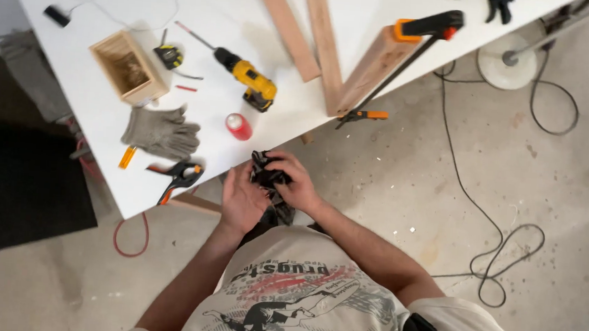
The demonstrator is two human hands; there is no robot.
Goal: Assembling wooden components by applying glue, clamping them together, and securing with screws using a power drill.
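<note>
Both of my hands meet in front of my chest, just off the edge of the white table. My left hand and my right hand both grip a small crumpled black object, which looks like cloth or a glove; its exact kind is unclear. Part of it hangs down between my wrists. A red cylinder stands on the table closest to my hands.
On the table lie a yellow drill, grey gloves, a black-and-orange spring clamp, a small wooden box, a tape measure, wooden boards and a bar clamp. A black cable loops on the concrete floor.
</note>
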